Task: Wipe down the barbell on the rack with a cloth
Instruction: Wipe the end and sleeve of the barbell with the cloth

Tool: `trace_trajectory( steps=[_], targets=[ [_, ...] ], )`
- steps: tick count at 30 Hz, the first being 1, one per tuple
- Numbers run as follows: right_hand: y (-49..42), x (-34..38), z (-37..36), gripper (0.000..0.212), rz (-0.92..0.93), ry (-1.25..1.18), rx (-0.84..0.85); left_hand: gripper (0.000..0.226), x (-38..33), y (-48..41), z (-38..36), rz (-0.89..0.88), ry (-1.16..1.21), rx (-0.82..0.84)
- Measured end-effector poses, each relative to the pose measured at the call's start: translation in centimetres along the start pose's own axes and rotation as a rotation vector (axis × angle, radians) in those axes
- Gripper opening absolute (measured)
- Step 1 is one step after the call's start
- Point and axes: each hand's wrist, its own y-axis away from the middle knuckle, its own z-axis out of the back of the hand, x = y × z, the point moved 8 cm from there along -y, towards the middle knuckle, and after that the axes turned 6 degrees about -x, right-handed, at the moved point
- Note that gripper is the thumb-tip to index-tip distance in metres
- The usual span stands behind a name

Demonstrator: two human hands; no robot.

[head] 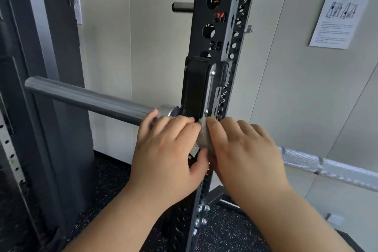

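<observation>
The steel barbell (86, 97) lies across the black rack upright (221, 32), resting in a black hook (196, 88). Its smooth sleeve runs out to the left and its knurled shaft (331, 166) continues to the right. My left hand (169, 149) curls over the inner end of the sleeve by the collar. My right hand (243, 149) wraps the bar just right of the hook. A small grey cloth (203, 136) shows between the two hands, and my right hand seems to hold it. Most of the cloth is hidden.
A dark padded machine frame (51, 88) stands at the left, close to the sleeve's end. A short black peg (182, 6) sticks out of the upright higher up. An instruction sheet (340, 18) hangs on the pale wall. Speckled black rubber floor (221, 231) lies below.
</observation>
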Motion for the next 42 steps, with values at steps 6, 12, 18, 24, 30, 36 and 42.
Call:
trace_trajectory(
  steps=[6,12,18,24,30,36,42],
  targets=[
    [0.7,-3.7,2.0,0.040,-0.107,0.010,0.095,0.034,0.0,0.0,0.0,-0.008,0.031,-0.041],
    [-2.7,-1.9,0.6,0.028,-0.163,0.010,0.243,0.035,0.1,-0.1,-0.1,-0.006,0.039,-0.050],
    [-0.2,-0.9,0.3,0.032,-0.062,0.045,0.071,0.032,0.1,-0.1,0.1,-0.029,0.013,-0.074],
    [3.0,-6.6,3.3,0.051,-0.202,0.039,0.087,0.033,0.0,-0.1,-0.1,-0.042,-0.005,-0.079],
    [3.4,-7.9,4.1,0.054,-0.274,0.103,0.102,0.033,0.1,-0.1,-0.1,-0.034,-0.001,-0.104],
    [0.6,-4.5,2.0,0.039,-0.089,0.130,0.186,0.033,0.0,-0.1,0.1,-0.035,0.011,-0.110],
    [1.6,-3.7,0.3,0.041,-0.085,0.188,0.074,0.035,0.0,0.1,0.2,-0.013,-0.006,-0.066]
  ],
)
